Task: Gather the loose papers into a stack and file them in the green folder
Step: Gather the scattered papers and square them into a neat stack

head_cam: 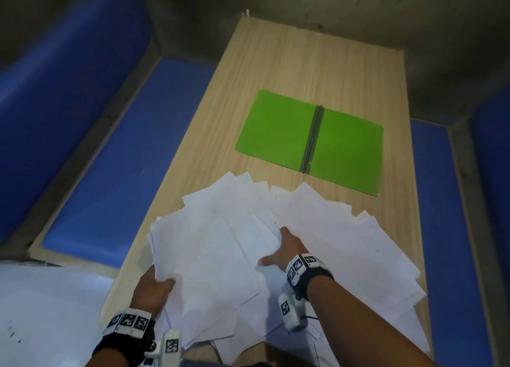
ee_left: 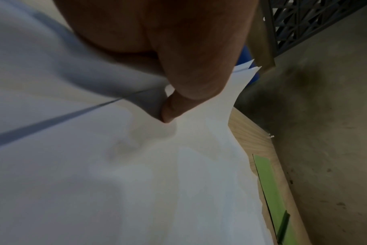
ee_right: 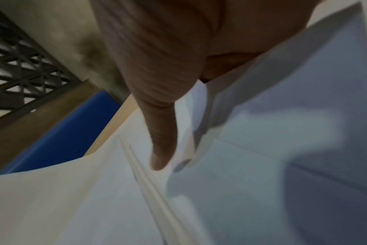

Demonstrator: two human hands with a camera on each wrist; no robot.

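Observation:
Several loose white papers (head_cam: 242,237) lie fanned across the near half of the wooden table (head_cam: 289,63). The green folder (head_cam: 276,129) lies open and flat beyond them, its dark spine in the middle; a strip of the folder (ee_left: 270,187) shows in the left wrist view. My left hand (head_cam: 154,286) grips the near-left edge of a bundle of sheets (ee_left: 178,165), thumb on top. My right hand (head_cam: 287,248) has its fingers slid under the right-hand fan of papers (ee_right: 262,149), thumb stretched out on top of the middle sheets. The fingers under the paper are hidden.
Blue padded benches (head_cam: 116,157) run along the left side of the table, and another blue bench (head_cam: 436,201) along the right. Concrete floor lies past the far edge. Some sheets overhang the table's near-left edge. Bare wood shows around the folder.

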